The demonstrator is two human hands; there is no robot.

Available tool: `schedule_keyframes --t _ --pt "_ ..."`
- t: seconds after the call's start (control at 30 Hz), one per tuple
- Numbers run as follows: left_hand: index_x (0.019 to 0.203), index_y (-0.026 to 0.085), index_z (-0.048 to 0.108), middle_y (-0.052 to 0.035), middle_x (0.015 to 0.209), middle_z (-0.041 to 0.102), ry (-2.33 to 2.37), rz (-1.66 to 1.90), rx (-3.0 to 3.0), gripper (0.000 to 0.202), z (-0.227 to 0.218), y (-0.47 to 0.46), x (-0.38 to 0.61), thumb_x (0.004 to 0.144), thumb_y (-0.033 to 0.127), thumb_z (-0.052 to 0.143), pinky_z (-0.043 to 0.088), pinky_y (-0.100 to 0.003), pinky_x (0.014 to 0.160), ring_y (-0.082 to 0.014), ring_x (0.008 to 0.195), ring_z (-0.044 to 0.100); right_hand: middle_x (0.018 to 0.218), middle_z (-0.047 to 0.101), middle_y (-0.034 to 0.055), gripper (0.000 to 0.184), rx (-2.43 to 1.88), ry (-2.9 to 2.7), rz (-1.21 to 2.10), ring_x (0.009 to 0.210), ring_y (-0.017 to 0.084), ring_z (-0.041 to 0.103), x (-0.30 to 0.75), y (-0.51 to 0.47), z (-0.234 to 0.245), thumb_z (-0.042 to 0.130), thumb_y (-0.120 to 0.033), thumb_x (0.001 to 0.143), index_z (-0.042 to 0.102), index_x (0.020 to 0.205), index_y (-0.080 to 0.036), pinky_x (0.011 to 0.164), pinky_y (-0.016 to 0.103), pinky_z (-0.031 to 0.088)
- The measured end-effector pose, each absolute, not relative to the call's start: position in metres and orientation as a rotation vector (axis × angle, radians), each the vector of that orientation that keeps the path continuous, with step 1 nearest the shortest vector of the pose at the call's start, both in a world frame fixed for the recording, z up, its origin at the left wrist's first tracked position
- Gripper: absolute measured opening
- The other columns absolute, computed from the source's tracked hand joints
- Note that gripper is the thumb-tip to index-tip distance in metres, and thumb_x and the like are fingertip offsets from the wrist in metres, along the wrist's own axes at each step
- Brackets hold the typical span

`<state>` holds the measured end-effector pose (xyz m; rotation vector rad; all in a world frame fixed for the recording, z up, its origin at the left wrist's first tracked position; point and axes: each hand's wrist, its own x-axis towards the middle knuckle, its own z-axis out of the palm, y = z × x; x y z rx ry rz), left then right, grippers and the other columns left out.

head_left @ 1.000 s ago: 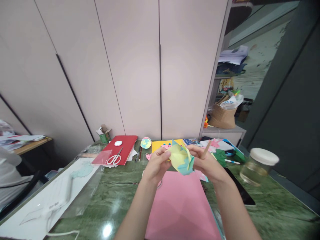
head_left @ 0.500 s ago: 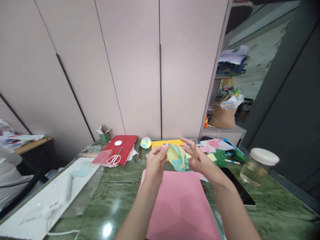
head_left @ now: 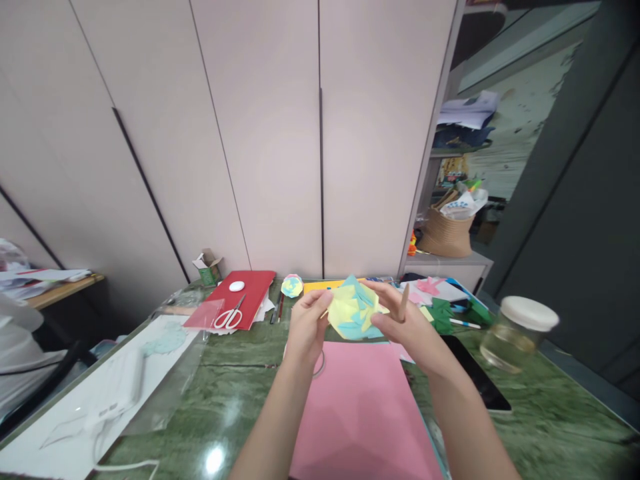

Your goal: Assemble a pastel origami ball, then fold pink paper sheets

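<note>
Above the far edge of a pink paper sheet point(head_left: 360, 407), a folded yellow-and-blue paper piece point(head_left: 353, 310) is held up between both hands. My left hand point(head_left: 307, 323) pinches its left edge with thumb and fingers. On the opposite side, my right hand point(head_left: 400, 320) is closed on its right edge, one finger raised. Below my left hand, a thin ring outline shows at the sheet's left corner. A similar round coloured paper piece point(head_left: 292, 286) lies at the back of the table, with yellow paper point(head_left: 320, 285) partly hidden behind my hands.
White-handled scissors point(head_left: 231, 317) and a white round object point(head_left: 237, 286) rest on a red folder point(head_left: 245, 287). To the right are a lidded jar point(head_left: 517, 333) of liquid, a black tablet point(head_left: 477, 373) and green paper point(head_left: 441, 317). A white device point(head_left: 117, 387) with a cable lies left.
The folded paper has been turned and spread, so its broader yellow face shows. My right hand has closed on its right edge; its fingers were stretched apart before.
</note>
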<state>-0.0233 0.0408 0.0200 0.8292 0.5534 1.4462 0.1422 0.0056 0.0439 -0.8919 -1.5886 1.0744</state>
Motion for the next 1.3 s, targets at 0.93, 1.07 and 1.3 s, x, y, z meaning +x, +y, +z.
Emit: schedule_keyframes --t 0.93,1.07,1.3 --pt "0.073 0.015 0.068 -0.0026 0.071 0.066 0.802 1.465 1.259 0.017 0.028 0.041 -0.045 0.067 0.031 0.072 0.045 -0.024 0.068 -0.0134 0.07 0.059 0.114 0.055 0.0053 0.052 -0.979 -1.604 1.148 0.113 0.024 0.049 0.147 0.001 0.047 0.062 -0.044 0.075 0.048 0.123 -0.028 0.079 0.033 0.049" --pt "0.065 0.015 0.067 -0.0009 0.063 0.064 0.91 1.411 1.347 0.014 0.035 0.038 -0.05 0.064 0.027 0.073 0.044 -0.022 0.06 -0.0115 0.061 0.056 0.127 0.051 0.0058 0.05 -0.952 -1.643 1.129 0.122 0.026 0.043 0.148 0.0 0.048 0.063 -0.045 0.075 0.05 0.121 -0.029 0.085 0.036 0.049" --pt "0.06 0.014 0.062 0.0012 0.058 0.06 0.869 1.363 1.373 0.014 0.038 0.037 -0.053 0.062 0.022 0.073 0.041 -0.02 0.056 -0.0086 0.055 0.052 0.133 0.047 0.006 0.05 -0.992 -1.654 1.104 0.129 0.026 0.035 0.149 0.002 0.046 0.064 -0.044 0.074 0.049 0.119 -0.029 0.087 0.037 0.049"
